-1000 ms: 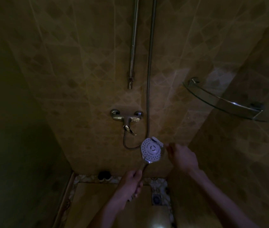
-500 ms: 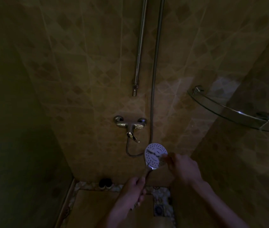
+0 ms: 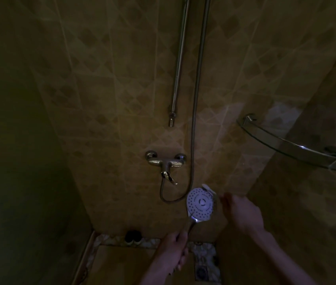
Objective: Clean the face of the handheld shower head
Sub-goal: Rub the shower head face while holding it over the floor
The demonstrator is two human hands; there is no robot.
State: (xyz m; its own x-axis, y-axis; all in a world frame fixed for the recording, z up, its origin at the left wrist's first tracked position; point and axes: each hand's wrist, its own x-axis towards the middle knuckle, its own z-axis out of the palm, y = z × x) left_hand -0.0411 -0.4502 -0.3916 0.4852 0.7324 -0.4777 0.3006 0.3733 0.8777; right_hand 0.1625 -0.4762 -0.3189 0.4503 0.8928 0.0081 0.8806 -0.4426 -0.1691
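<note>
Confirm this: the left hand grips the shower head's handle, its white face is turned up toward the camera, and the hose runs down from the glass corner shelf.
One detail is wrong. In the head view the hose runs down the tiled wall beside the metal rail, then loops toward the tap; the glass corner shelf is off to the right, apart from it. The left hand does grip the handle, and the shower head faces the camera.

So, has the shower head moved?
No: the shower head still sits just below-right of the tap; only the camera shifted.

Dim shower stall, tan tiled wall (image 3: 105,83). Glass corner shelf (image 3: 290,149) up-right of the hands; mixer tap (image 3: 166,162) above; floor drain (image 3: 201,270) btwn them.
</note>
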